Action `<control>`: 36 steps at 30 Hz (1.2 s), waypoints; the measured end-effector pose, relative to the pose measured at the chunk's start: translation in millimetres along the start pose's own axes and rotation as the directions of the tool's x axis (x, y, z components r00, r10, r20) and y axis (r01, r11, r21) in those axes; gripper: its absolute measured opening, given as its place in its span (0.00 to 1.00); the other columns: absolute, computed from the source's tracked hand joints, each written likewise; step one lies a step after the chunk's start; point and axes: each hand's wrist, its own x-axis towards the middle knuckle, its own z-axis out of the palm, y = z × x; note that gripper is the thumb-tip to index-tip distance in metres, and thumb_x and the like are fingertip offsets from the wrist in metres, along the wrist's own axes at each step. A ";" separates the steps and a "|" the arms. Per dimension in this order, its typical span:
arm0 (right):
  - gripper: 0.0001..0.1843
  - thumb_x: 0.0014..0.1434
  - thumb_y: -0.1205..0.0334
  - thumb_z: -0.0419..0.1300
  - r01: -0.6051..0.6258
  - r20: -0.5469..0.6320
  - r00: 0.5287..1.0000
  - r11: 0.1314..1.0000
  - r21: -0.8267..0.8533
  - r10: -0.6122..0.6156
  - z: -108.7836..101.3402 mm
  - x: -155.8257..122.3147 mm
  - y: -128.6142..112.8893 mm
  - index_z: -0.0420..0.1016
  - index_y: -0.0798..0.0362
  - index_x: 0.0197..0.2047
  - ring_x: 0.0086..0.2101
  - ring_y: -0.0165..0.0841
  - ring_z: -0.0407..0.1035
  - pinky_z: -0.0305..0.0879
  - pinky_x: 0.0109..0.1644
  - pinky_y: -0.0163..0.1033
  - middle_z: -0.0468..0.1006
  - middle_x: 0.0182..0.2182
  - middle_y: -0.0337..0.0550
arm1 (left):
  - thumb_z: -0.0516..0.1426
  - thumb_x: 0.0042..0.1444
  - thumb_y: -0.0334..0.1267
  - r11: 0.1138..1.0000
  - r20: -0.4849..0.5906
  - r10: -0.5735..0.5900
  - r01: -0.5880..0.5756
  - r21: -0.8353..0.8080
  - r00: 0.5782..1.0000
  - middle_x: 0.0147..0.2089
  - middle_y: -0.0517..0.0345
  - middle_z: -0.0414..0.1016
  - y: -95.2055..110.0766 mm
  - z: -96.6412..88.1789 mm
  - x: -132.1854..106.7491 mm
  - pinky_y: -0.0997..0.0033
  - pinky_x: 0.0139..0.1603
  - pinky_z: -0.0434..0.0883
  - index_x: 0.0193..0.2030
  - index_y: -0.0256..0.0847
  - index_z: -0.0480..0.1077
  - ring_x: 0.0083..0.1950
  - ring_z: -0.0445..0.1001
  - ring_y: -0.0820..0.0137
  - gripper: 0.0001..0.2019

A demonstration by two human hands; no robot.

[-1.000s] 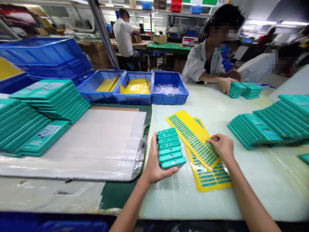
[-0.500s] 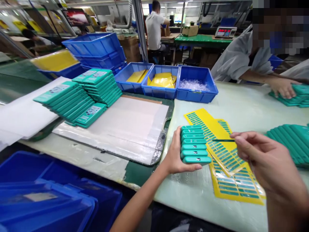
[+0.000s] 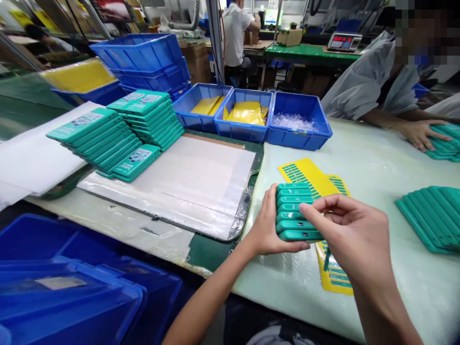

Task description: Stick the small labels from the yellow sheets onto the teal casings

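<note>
My left hand [image 3: 268, 225] is wrapped round a stack of flat green cases [image 3: 295, 225], their narrow ends facing me. The lower ends show small dark openings. My right hand [image 3: 347, 230] is at the right side of this stack, its thumb tip touching the end of a middle case. Its fingers are pinched, and a thin dark green strip [image 3: 327, 259] sticks out below them; the rest of it is hidden. Beneath both hands lie yellow sheets [image 3: 305, 168] with rows of small green strips, partly covered by my right hand and the stack.
Stacked green cases [image 3: 97, 139] stand on a white-covered board [image 3: 201, 177] at left. Behind it are blue bins [image 3: 300, 139] holding yellow packets and clear bits. More green cases [image 3: 431, 218] lean at right. Across the table a co-worker's hand [image 3: 420, 134] rests on green cases.
My right hand has moved left from beside the stack to touch it. The thin dark strip, level before, now points downward. My left hand still holds the stack.
</note>
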 end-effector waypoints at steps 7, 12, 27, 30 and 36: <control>0.28 0.58 0.31 0.70 0.249 0.115 0.968 0.880 -0.404 -0.221 -13.0 19.1 4.3 0.80 0.49 0.27 0.17 0.30 0.62 0.52 0.21 0.37 0.73 0.18 0.38 | 0.78 0.38 0.67 0.999 0.008 0.050 -0.050 0.014 0.999 0.83 0.29 0.47 3.1 -0.8 2.5 0.28 0.85 0.53 0.85 0.40 0.36 0.84 0.52 0.30 0.79; 0.35 0.45 0.21 0.74 0.237 0.096 0.971 0.901 -0.362 -0.217 -56.3 43.0 4.1 0.87 0.48 0.33 0.19 0.36 0.70 0.59 0.20 0.39 0.80 0.22 0.43 | 0.79 0.38 0.65 0.999 0.009 0.045 -0.045 -0.001 0.999 0.82 0.30 0.50 2.1 -1.0 2.4 0.28 0.85 0.53 0.85 0.42 0.35 0.83 0.54 0.31 0.79; 0.13 0.54 0.56 0.81 0.242 -0.162 0.959 0.970 0.036 -0.233 -25.9 -4.1 -4.5 0.87 0.50 0.40 0.31 0.33 0.81 0.81 0.32 0.35 0.86 0.37 0.41 | 0.81 0.36 0.61 0.998 -0.013 0.065 -0.064 0.013 0.998 0.83 0.33 0.50 -0.6 0.7 2.3 0.30 0.86 0.51 0.85 0.44 0.37 0.84 0.53 0.32 0.79; 0.11 0.59 0.58 0.77 0.305 -0.192 0.931 0.951 -0.050 -0.309 -10.8 -17.2 -9.5 0.85 0.50 0.43 0.32 0.33 0.82 0.82 0.33 0.35 0.84 0.39 0.41 | 0.80 0.37 0.63 0.997 -0.021 0.076 -0.076 0.008 0.997 0.83 0.33 0.50 -0.3 1.5 2.9 0.30 0.86 0.54 0.85 0.43 0.38 0.84 0.54 0.32 0.78; 0.06 0.66 0.58 0.72 0.380 -0.185 0.878 0.878 -0.291 -0.442 2.0 -30.1 -9.9 0.84 0.50 0.44 0.34 0.33 0.81 0.82 0.35 0.37 0.83 0.43 0.43 | 0.80 0.37 0.62 0.998 -0.025 0.066 -0.066 0.011 0.997 0.82 0.34 0.52 1.1 2.5 3.6 0.30 0.86 0.55 0.85 0.45 0.37 0.84 0.54 0.32 0.78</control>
